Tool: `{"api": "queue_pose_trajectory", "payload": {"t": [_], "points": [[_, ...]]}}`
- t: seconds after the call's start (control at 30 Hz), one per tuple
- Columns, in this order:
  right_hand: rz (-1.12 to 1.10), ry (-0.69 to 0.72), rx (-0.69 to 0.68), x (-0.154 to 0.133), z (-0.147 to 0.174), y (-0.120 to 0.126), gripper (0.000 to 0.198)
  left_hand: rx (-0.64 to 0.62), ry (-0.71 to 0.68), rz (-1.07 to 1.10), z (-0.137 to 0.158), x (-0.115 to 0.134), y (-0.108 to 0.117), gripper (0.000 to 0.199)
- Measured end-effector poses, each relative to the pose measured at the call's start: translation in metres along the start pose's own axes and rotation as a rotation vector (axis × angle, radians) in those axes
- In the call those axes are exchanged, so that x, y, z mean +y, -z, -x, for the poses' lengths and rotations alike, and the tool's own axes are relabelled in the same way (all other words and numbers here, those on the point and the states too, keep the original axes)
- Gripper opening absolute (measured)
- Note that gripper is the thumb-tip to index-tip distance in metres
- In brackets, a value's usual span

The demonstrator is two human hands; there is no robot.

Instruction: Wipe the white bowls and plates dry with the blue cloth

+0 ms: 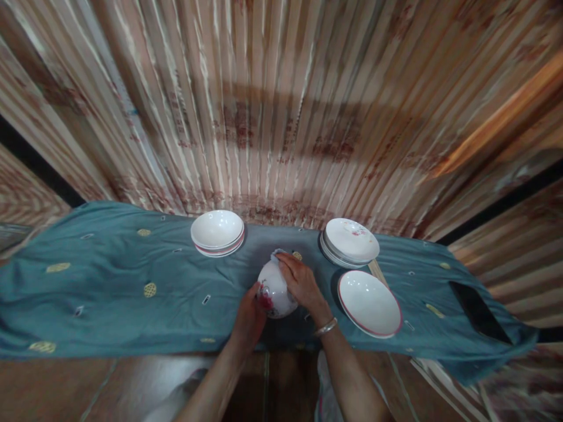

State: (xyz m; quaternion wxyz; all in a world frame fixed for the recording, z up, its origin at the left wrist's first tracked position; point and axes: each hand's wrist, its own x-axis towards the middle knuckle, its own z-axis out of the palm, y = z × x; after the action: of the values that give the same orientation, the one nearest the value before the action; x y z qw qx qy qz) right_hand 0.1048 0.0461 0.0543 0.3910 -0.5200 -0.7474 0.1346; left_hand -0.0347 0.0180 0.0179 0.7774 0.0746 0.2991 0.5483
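A white bowl (pixel 276 291) with red flowers on its outside is held tilted above the cloth-covered table, its decorated outer side toward me. My left hand (pixel 251 313) grips its left side, with the thumb along the wall. Across the bowl's upper right lies my right hand (pixel 301 280), fingers bent together and a bracelet on the wrist. A crumpled pale bluish edge, apparently a cloth (pixel 278 252), pokes out at the right fingertips; most of it is hidden. The bowl's inside is out of sight.
Stacked white bowls (pixel 217 230) stand at the back left. A stack of plates (pixel 352 240) with a floral top one is at the back right, with red-rimmed dishes (pixel 369 303) in front. A black phone (pixel 479 310) lies far right on the green tablecloth (pixel 114 275). Curtains (pixel 264 117) hang behind.
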Motion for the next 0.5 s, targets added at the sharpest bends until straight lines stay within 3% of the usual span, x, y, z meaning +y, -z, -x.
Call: {"api": "queue_pose_trajectory", "payload": {"t": [0.17, 0.33, 0.5], "points": [[0.007, 0.036, 0.006, 0.001, 0.005, 0.004, 0.040, 0.000, -0.015, -0.012, -0.002, 0.002, 0.008, 0.039], [0.134, 0.170, -0.043, -0.020, 0.009, 0.007, 0.039, 0.004, -0.036, -0.023, -0.004, -0.003, 0.010, 0.020], [0.242, 0.201, -0.100, -0.042, 0.015, 0.000, 0.035, -0.009, -0.121, -0.052, 0.003, -0.004, 0.003, 0.008]]}}
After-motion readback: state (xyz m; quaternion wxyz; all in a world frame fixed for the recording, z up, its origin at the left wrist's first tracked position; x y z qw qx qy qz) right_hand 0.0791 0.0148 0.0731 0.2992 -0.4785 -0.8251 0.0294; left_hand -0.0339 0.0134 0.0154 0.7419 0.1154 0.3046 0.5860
